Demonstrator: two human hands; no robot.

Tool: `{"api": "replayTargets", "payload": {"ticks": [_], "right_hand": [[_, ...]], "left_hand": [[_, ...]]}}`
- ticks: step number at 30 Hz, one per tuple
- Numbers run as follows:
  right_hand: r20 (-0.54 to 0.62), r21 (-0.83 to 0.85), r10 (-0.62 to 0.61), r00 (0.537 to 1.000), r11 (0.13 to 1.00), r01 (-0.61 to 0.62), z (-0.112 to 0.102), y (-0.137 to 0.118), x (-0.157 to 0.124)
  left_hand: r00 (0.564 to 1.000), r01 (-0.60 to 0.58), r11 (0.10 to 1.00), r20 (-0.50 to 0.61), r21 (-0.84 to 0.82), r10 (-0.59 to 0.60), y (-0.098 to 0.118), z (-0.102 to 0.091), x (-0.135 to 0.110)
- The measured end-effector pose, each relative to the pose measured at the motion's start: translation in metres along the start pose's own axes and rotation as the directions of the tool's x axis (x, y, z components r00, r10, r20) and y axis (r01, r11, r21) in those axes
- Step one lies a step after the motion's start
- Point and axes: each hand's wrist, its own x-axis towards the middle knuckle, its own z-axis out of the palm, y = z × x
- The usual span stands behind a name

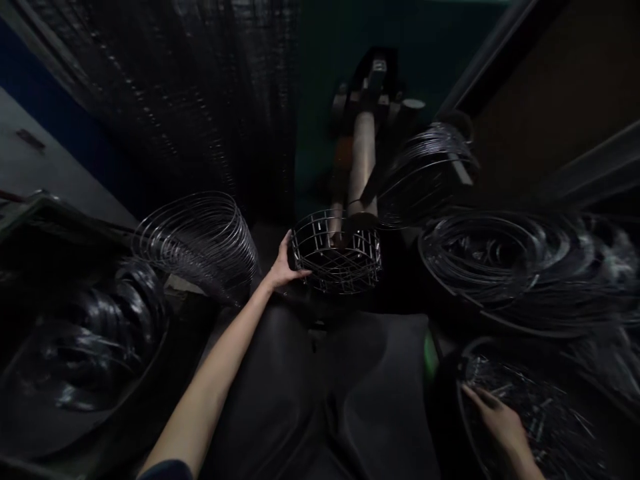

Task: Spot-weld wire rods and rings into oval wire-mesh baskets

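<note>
My left hand (pixel 286 270) grips the left side of a round wire basket (pixel 337 257), thumb along the near rim and fingers on the outer side. The basket is an open grid of thin metal wires, set around the lower end of a machine's cylindrical arm (pixel 364 160). At the lower right, my right hand (pixel 500 420) reaches into a dark round bin (pixel 467 427) of short metal wire pieces (pixel 545 413). Its fingers stretch toward the bin's left wall, partly dim and blurred; I see nothing held in them.
A stack of wire rings (pixel 200 240) leans left of the basket. Bundled wire coils fill a container (pixel 100 333) at the far left. More rings (pixel 430 167) hang right of the machine, above a large tub of wire hoops (pixel 500 260). A dark apron (pixel 325 393) covers my lap.
</note>
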Motion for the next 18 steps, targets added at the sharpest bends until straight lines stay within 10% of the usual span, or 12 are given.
{"api": "replayTargets", "payload": {"ticks": [9,15,18], "right_hand": [[-0.274,0.225,-0.071,0.959,0.965,0.136,-0.033,-0.076,-0.049],[0.168,0.399,-0.345,0.924,0.881,0.256,0.031,-0.132,-0.094],[0.142,0.419,-0.408,0.902,0.85,0.319,0.033,-0.162,-0.107]], "left_hand": [[0.981,0.124,0.965,-0.117,-0.232,-0.155,0.01,0.002,0.002],[0.985,0.051,0.989,-0.155,-0.139,-0.072,0.037,-0.007,-0.013],[0.993,-0.022,1.0,-0.118,-0.019,0.02,0.053,-0.011,-0.027]]}}
